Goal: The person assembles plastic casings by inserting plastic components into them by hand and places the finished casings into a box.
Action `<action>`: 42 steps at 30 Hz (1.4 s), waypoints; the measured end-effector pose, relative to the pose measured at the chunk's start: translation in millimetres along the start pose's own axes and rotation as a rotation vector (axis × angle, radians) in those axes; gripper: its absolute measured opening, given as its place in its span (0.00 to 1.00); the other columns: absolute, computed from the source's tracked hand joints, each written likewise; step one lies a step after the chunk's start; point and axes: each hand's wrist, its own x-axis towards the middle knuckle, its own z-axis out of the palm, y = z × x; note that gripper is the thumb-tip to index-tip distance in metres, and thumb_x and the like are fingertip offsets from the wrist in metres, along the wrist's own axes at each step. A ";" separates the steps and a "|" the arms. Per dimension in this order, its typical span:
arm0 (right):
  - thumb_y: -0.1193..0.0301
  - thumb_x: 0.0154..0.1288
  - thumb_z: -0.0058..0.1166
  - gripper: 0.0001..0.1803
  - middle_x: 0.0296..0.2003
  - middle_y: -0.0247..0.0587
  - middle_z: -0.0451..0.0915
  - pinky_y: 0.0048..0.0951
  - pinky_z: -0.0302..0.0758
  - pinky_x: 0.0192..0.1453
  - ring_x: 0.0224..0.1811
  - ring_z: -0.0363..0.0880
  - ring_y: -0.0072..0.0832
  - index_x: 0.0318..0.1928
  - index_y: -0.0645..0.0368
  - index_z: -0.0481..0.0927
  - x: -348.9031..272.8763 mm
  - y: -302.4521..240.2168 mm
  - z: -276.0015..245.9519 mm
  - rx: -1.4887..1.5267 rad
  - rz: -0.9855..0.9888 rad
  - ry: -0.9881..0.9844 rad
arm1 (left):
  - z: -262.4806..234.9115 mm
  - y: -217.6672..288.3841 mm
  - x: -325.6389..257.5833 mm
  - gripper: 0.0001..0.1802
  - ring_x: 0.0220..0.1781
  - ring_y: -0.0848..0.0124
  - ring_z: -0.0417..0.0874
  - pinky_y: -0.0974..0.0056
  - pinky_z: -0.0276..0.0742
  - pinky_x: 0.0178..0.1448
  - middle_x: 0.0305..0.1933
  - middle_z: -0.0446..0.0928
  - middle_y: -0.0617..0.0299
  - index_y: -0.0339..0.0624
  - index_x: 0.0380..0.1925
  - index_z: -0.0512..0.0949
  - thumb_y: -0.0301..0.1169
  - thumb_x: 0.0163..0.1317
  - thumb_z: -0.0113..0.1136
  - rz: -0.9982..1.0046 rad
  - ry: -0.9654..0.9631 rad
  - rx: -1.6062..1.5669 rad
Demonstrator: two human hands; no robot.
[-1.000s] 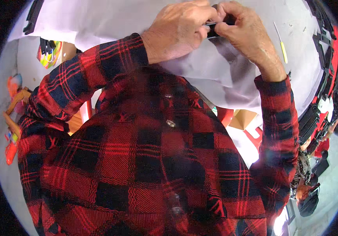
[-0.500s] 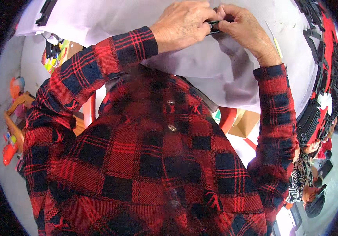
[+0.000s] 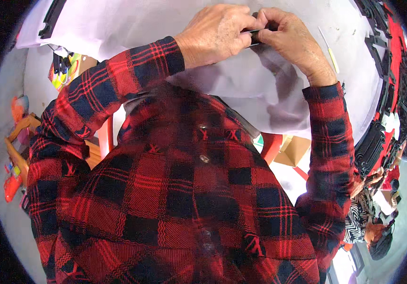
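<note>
Over the pale cloth-covered table (image 3: pixel 132 23), my left hand (image 3: pixel 215 35) and my right hand (image 3: pixel 296 45) meet at the top of the view. Both are closed on a small black strip-like part (image 3: pixel 254 39), pinched between thumbs and fingertips. Most of this part is hidden by the fingers, so its exact kind does not show. To the right of my right hand lies a thin tool (image 3: pixel 332 59) with a pale yellow handle and a slim metal shaft.
Several black parts (image 3: pixel 380 45) line the table's right side, by a red cloth (image 3: pixel 395 52). A long black strip (image 3: pixel 52 19) lies at the upper left. Another person in a patterned top (image 3: pixel 356 220) is at the lower right. A cardboard box (image 3: pixel 294 150) stands below the table.
Both hands have shifted slightly down in the view and stay together on the black part. The tool also appears a little lower.
</note>
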 end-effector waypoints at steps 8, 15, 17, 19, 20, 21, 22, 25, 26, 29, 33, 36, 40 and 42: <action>0.81 0.56 0.53 0.07 0.24 0.25 0.68 0.20 0.66 0.33 0.29 0.65 0.15 0.26 0.59 0.70 4.8 -13.5 4.6 0.112 0.047 0.021 | -3.8 0.6 -3.9 0.16 0.41 0.45 0.77 0.49 0.73 0.43 0.36 0.73 0.45 0.33 0.43 0.79 0.27 0.54 0.53 -0.009 0.016 -0.074; 0.79 0.54 0.55 0.05 0.23 0.31 0.70 0.24 0.68 0.33 0.28 0.67 0.18 0.26 0.61 0.71 9.5 -22.2 5.7 0.014 0.087 -0.003 | 0.3 -3.3 -9.0 0.14 0.39 0.46 0.78 0.50 0.74 0.41 0.36 0.74 0.45 0.32 0.41 0.78 0.25 0.54 0.52 0.022 0.089 -0.069; 0.78 0.54 0.55 0.05 0.24 0.33 0.72 0.25 0.69 0.34 0.29 0.69 0.21 0.27 0.61 0.71 13.7 1.3 8.5 0.192 -0.296 0.035 | 2.4 0.7 -3.4 0.12 0.39 0.48 0.79 0.51 0.75 0.40 0.36 0.74 0.45 0.31 0.39 0.77 0.23 0.54 0.52 0.073 0.138 -0.071; 0.78 0.53 0.56 0.05 0.24 0.35 0.73 0.27 0.70 0.34 0.29 0.70 0.23 0.27 0.62 0.71 15.8 16.0 10.5 0.376 -0.691 0.063 | 4.0 0.9 -3.4 0.12 0.39 0.48 0.79 0.51 0.75 0.39 0.36 0.74 0.46 0.31 0.38 0.77 0.22 0.54 0.52 0.099 0.145 -0.057; 0.78 0.53 0.56 0.05 0.25 0.37 0.74 0.27 0.71 0.35 0.30 0.72 0.24 0.27 0.62 0.72 15.9 16.9 11.5 0.377 -0.693 0.079 | 4.1 0.8 -4.6 0.11 0.40 0.49 0.80 0.52 0.76 0.39 0.36 0.74 0.46 0.30 0.38 0.77 0.21 0.54 0.52 0.124 0.151 -0.039; 0.78 0.53 0.56 0.05 0.26 0.38 0.75 0.28 0.72 0.36 0.31 0.73 0.25 0.28 0.63 0.72 15.8 17.7 11.9 0.377 -0.694 0.097 | 3.5 0.6 -5.3 0.11 0.40 0.49 0.80 0.52 0.76 0.39 0.36 0.74 0.46 0.30 0.38 0.77 0.21 0.54 0.52 0.123 0.150 -0.042; 0.78 0.53 0.56 0.05 0.26 0.38 0.75 0.28 0.72 0.36 0.31 0.73 0.25 0.28 0.63 0.72 15.1 8.2 12.9 0.387 -0.696 0.089 | 0.8 1.0 -8.2 0.12 0.40 0.49 0.80 0.52 0.76 0.39 0.36 0.74 0.47 0.30 0.39 0.76 0.21 0.54 0.52 0.102 0.145 -0.061; 0.76 0.53 0.57 0.06 0.27 0.40 0.75 0.29 0.72 0.37 0.31 0.74 0.27 0.29 0.63 0.73 8.3 -16.8 8.2 -0.059 0.072 0.074 | 0.5 2.6 -9.5 0.13 0.40 0.48 0.80 0.52 0.76 0.39 0.36 0.74 0.47 0.30 0.41 0.76 0.20 0.54 0.52 0.208 0.216 0.048; 0.75 0.53 0.57 0.06 0.27 0.42 0.75 0.29 0.72 0.36 0.30 0.74 0.29 0.29 0.63 0.73 7.8 -15.4 8.2 -0.132 0.041 0.092 | 1.0 3.8 -9.4 0.14 0.40 0.48 0.80 0.52 0.76 0.39 0.36 0.74 0.47 0.30 0.42 0.76 0.20 0.54 0.52 0.330 0.296 0.186; 0.74 0.52 0.57 0.07 0.27 0.44 0.75 0.31 0.73 0.36 0.29 0.75 0.32 0.29 0.63 0.73 8.8 -17.7 9.7 -0.215 0.025 0.102 | 0.4 4.5 -9.0 0.15 0.40 0.47 0.79 0.52 0.77 0.39 0.36 0.74 0.47 0.31 0.43 0.75 0.20 0.54 0.52 0.076 0.145 -0.049; 0.73 0.52 0.57 0.08 0.26 0.45 0.75 0.33 0.73 0.35 0.29 0.75 0.33 0.29 0.63 0.74 8.8 -23.6 7.6 -0.154 0.058 0.094 | -1.5 3.1 -6.8 0.14 0.39 0.47 0.79 0.52 0.77 0.39 0.36 0.74 0.47 0.31 0.43 0.75 0.20 0.54 0.51 0.120 0.163 -0.037; 0.73 0.52 0.57 0.07 0.25 0.45 0.75 0.32 0.73 0.34 0.28 0.75 0.33 0.29 0.64 0.74 6.2 -20.4 8.2 -0.207 0.033 0.121 | 3.1 1.4 -7.9 0.14 0.39 0.47 0.79 0.52 0.77 0.39 0.36 0.74 0.47 0.31 0.42 0.75 0.20 0.54 0.51 0.140 0.192 -0.020; 0.72 0.52 0.57 0.08 0.24 0.45 0.76 0.31 0.73 0.33 0.27 0.76 0.32 0.30 0.63 0.74 9.2 -19.8 8.7 -0.243 0.012 0.135 | -0.2 -0.6 -8.3 0.12 0.39 0.47 0.79 0.50 0.76 0.39 0.37 0.74 0.47 0.33 0.40 0.75 0.22 0.56 0.51 0.152 0.171 -0.017; 0.74 0.54 0.56 0.05 0.24 0.39 0.77 0.28 0.73 0.33 0.27 0.76 0.26 0.30 0.63 0.75 8.9 -23.6 7.6 -0.278 0.025 0.079 | -1.6 -0.7 -9.7 0.11 0.39 0.47 0.79 0.50 0.76 0.40 0.38 0.74 0.48 0.34 0.40 0.75 0.24 0.57 0.52 0.116 0.141 -0.034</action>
